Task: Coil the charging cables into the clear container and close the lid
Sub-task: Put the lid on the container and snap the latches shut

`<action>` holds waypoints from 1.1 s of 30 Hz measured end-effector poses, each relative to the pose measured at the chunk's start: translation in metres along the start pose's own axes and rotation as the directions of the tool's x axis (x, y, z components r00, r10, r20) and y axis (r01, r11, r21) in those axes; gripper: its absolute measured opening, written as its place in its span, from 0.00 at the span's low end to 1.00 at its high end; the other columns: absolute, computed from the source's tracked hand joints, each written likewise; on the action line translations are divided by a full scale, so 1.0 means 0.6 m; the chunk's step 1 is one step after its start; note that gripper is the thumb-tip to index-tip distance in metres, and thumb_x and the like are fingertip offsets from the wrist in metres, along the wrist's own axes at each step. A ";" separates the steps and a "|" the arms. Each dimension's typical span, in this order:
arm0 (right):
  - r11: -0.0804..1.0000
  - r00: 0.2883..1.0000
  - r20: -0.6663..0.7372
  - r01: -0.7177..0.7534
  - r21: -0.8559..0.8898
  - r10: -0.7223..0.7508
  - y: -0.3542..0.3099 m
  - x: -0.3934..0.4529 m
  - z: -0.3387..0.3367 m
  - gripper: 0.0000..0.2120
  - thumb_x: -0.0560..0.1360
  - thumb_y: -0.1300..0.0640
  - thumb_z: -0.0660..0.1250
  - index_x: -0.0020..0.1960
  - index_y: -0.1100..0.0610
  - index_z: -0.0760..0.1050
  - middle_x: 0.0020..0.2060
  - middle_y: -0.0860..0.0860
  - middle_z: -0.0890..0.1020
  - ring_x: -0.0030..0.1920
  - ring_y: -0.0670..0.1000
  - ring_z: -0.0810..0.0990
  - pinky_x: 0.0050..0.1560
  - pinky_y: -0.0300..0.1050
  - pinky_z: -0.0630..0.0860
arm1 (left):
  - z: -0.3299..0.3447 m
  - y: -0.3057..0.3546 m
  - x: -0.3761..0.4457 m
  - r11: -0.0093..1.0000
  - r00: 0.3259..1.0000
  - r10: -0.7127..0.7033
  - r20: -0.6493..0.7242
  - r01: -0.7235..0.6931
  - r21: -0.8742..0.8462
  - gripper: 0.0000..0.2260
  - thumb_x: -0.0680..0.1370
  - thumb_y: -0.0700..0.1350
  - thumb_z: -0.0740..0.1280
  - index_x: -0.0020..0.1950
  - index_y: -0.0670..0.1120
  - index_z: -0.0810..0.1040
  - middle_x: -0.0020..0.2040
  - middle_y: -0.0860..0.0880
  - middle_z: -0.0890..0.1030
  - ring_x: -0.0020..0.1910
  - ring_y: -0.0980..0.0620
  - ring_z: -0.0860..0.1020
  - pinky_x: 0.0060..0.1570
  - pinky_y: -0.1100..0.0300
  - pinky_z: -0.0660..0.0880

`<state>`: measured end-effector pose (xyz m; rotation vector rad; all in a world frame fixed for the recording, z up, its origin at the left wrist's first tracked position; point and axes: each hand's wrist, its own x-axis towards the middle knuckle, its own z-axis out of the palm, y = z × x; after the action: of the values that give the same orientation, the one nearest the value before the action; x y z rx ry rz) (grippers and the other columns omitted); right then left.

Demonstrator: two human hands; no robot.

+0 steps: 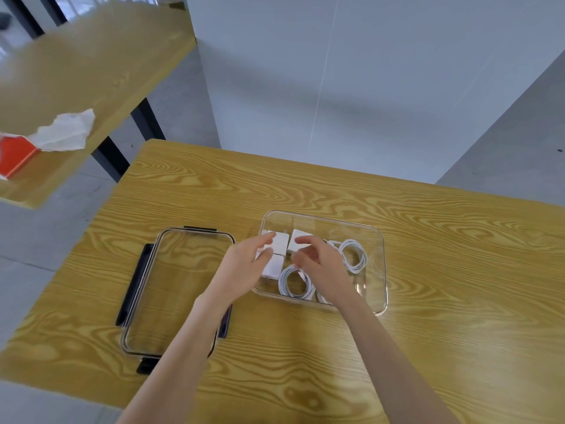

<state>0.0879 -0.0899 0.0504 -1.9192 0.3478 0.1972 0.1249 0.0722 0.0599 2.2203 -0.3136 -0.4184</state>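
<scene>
A clear container [371, 240] stands on the wooden table. Inside it lie white charger blocks [281, 240] at the left and two coiled white cables, one at the right [354, 255] and one at the front [295, 283]. My left hand [244, 267] reaches over the container's left rim, its relaxed fingers touching the charger blocks. My right hand [321, 264] hovers over the container's middle with fingers loosely curled, holding nothing that I can see. The clear lid [183, 270] with dark clasps lies flat on the table to the left of the container, partly under my left forearm.
The wooden table [443, 332] stretches to the right and front. A second wooden table [76, 71] at the far left carries a red tissue box [15, 157] with a white tissue sticking out. A white wall panel stands behind.
</scene>
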 end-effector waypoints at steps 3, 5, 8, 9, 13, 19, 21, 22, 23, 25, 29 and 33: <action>0.986 0.994 0.107 0.008 0.165 -0.026 -0.045 -0.022 0.046 0.13 0.78 0.57 0.62 0.62 0.51 0.71 0.46 0.50 0.82 0.47 0.47 0.81 0.52 0.46 0.77 | -0.041 -0.023 -0.028 0.999 0.982 -0.015 -0.186 0.005 -0.054 0.20 0.80 0.45 0.59 0.72 0.50 0.65 0.67 0.53 0.73 0.65 0.54 0.72 0.65 0.60 0.67; 0.993 0.975 0.220 -0.010 0.117 -0.016 -0.065 -0.036 0.082 0.15 0.79 0.53 0.61 0.65 0.49 0.69 0.55 0.47 0.80 0.56 0.45 0.78 0.58 0.44 0.74 | -0.070 -0.059 -0.053 0.997 0.957 -0.067 -0.281 0.055 -0.051 0.22 0.80 0.46 0.60 0.74 0.50 0.61 0.71 0.53 0.69 0.70 0.53 0.67 0.68 0.59 0.63; 0.998 0.928 0.369 -0.027 -0.064 0.049 -0.073 -0.057 0.135 0.20 0.80 0.50 0.58 0.71 0.53 0.64 0.67 0.48 0.72 0.67 0.48 0.70 0.66 0.46 0.68 | -0.100 -0.113 -0.091 0.983 0.917 -0.180 -0.356 0.181 -0.031 0.23 0.80 0.47 0.60 0.75 0.50 0.59 0.74 0.51 0.63 0.74 0.53 0.59 0.70 0.57 0.57; 0.989 0.913 0.400 -0.025 -0.144 0.081 -0.073 -0.065 0.154 0.22 0.80 0.50 0.58 0.71 0.55 0.63 0.69 0.51 0.71 0.68 0.50 0.70 0.65 0.47 0.68 | -0.106 -0.132 -0.103 0.973 0.902 -0.220 -0.371 0.231 -0.016 0.23 0.80 0.47 0.60 0.74 0.49 0.59 0.75 0.50 0.62 0.74 0.52 0.58 0.70 0.56 0.56; 0.879 0.925 0.307 -0.055 -0.473 0.224 -0.051 -0.077 0.216 0.18 0.80 0.50 0.57 0.64 0.62 0.65 0.52 0.57 0.78 0.50 0.56 0.79 0.47 0.49 0.76 | -0.112 -0.209 -0.124 0.854 0.784 -0.480 -0.394 0.520 -0.008 0.22 0.80 0.47 0.58 0.74 0.45 0.61 0.75 0.43 0.60 0.74 0.44 0.57 0.70 0.48 0.59; 0.832 0.937 0.150 -0.199 -0.517 0.317 0.012 -0.058 0.264 0.19 0.80 0.51 0.59 0.64 0.63 0.64 0.44 0.53 0.78 0.39 0.51 0.76 0.34 0.43 0.72 | -0.110 -0.283 -0.126 0.759 0.685 -0.600 -0.414 0.650 -0.024 0.12 0.79 0.43 0.58 0.61 0.40 0.70 0.58 0.40 0.73 0.54 0.40 0.73 0.52 0.43 0.74; 0.862 0.942 0.135 -0.217 -0.458 0.308 0.026 -0.052 0.273 0.20 0.79 0.53 0.60 0.66 0.63 0.64 0.42 0.51 0.76 0.39 0.50 0.77 0.39 0.45 0.77 | -0.106 -0.291 -0.125 0.761 0.689 -0.586 -0.427 0.649 0.002 0.12 0.79 0.41 0.58 0.61 0.39 0.71 0.57 0.40 0.74 0.54 0.40 0.72 0.52 0.45 0.74; 0.877 0.939 0.134 -0.236 -0.419 0.317 0.031 -0.049 0.275 0.22 0.79 0.53 0.61 0.68 0.63 0.63 0.44 0.51 0.76 0.41 0.50 0.78 0.43 0.46 0.79 | -0.105 -0.294 -0.124 0.759 0.688 -0.579 -0.436 0.651 0.019 0.12 0.79 0.40 0.58 0.61 0.39 0.72 0.56 0.40 0.74 0.54 0.41 0.72 0.53 0.47 0.73; 0.884 0.932 0.133 -0.265 -0.384 0.337 0.035 -0.046 0.276 0.26 0.78 0.53 0.62 0.71 0.62 0.61 0.49 0.52 0.77 0.47 0.52 0.80 0.49 0.48 0.79 | -0.105 -0.298 -0.124 0.760 0.685 -0.571 -0.452 0.649 0.025 0.12 0.79 0.39 0.59 0.61 0.39 0.72 0.56 0.40 0.74 0.55 0.41 0.71 0.53 0.48 0.72; 0.885 0.920 0.134 -0.302 -0.355 0.368 0.040 -0.040 0.278 0.30 0.77 0.51 0.64 0.74 0.61 0.58 0.65 0.54 0.74 0.62 0.56 0.75 0.62 0.51 0.74 | -0.106 -0.306 -0.123 0.761 0.680 -0.565 -0.467 0.649 0.025 0.14 0.78 0.38 0.59 0.63 0.39 0.71 0.58 0.39 0.73 0.57 0.41 0.70 0.54 0.49 0.71; 0.898 0.915 0.125 -0.339 -0.281 0.384 0.043 -0.033 0.282 0.27 0.75 0.51 0.66 0.70 0.61 0.64 0.67 0.55 0.73 0.66 0.56 0.72 0.65 0.53 0.71 | -0.105 -0.312 -0.117 0.750 0.680 -0.572 -0.459 0.660 0.042 0.19 0.79 0.37 0.59 0.71 0.40 0.66 0.66 0.38 0.69 0.64 0.40 0.66 0.61 0.48 0.67; 0.939 0.927 0.151 -0.334 -0.084 0.343 0.026 -0.032 0.272 0.09 0.75 0.56 0.67 0.54 0.57 0.72 0.53 0.54 0.81 0.53 0.54 0.80 0.56 0.52 0.77 | -0.100 -0.311 -0.120 0.767 0.665 -0.553 -0.502 0.641 0.004 0.16 0.78 0.32 0.58 0.64 0.39 0.72 0.64 0.36 0.69 0.64 0.39 0.65 0.60 0.48 0.65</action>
<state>0.0692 0.0597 -0.0174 -1.8726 0.5675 0.5960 0.0984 0.2557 -0.0360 2.4809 0.7103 -0.1657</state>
